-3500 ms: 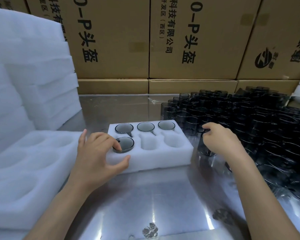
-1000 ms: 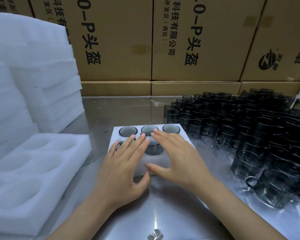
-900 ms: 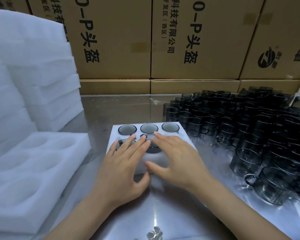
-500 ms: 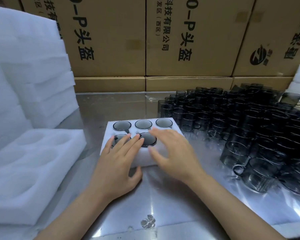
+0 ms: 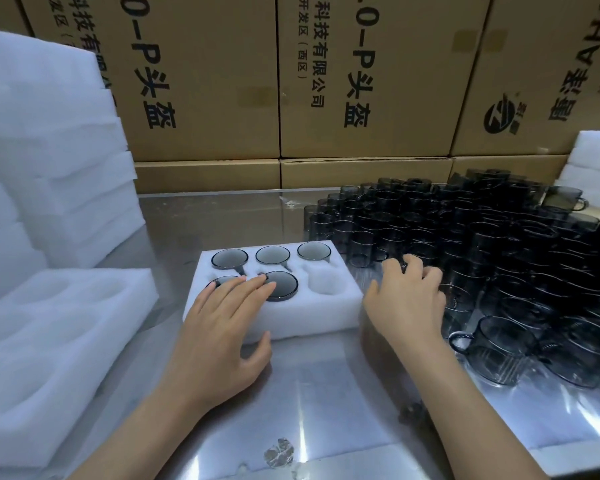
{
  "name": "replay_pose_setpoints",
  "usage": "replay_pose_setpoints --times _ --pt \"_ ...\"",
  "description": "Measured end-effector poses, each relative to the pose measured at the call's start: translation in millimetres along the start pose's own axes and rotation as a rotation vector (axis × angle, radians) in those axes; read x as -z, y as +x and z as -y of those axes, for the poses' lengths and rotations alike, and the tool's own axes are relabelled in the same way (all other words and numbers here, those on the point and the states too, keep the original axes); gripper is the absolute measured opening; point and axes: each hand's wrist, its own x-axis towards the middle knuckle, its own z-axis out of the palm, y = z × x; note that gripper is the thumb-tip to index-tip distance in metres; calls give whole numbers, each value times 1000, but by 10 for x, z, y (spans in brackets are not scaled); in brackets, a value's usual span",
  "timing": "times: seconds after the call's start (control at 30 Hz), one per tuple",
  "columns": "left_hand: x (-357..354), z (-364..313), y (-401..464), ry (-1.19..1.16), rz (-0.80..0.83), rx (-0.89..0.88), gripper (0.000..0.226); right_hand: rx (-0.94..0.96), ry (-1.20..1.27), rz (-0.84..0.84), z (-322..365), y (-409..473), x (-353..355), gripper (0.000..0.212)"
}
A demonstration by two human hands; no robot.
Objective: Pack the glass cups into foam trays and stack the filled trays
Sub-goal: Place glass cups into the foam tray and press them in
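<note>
The foam tray [image 5: 326,311] sits mid-table in front of you, w/ 6 pockets in 2 rows of 3. 5 hold smoked glass cups: all 3 in the back row [image 5: 272,255], plus the front-left one, mostly hidden under your fingers, and the front-middle cup [image 5: 282,285]. The front-right pocket [image 5: 324,283] shows only white foam.

Your left hand [image 5: 222,336] lies flat on the tray's front-left part, fingers straight, tips touching the front-middle cup's rim, thumb against the tray's front wall; it grips nothing. Your right hand [image 5: 407,299] is just right of the tray, fingers curled down among the loose cups [image 5: 482,244]; can't tell if it grips 1.

Those loose cups crowd the right side of the steel table [image 5: 309,393]. An unfilled foam tray [image 5: 59,341] lies at your left, more stacked foam [image 5: 49,150] behind it. Cardboard boxes [image 5: 361,81] line the back.
</note>
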Motion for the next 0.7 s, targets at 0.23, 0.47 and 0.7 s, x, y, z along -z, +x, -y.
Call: replay_pose_setpoints --times 0.23,0.47,0.7 --pt "-10 21 7 -15 -27 -18 49 204 223 -102 -13 57 7 45" --pt "-15 30 -1 -19 -24 -7 48 1 187 207 -158 93 -1 60" --pt "-15 28 -3 -10 -35 -3 48 -53 615 -160 -92 166 74 50"
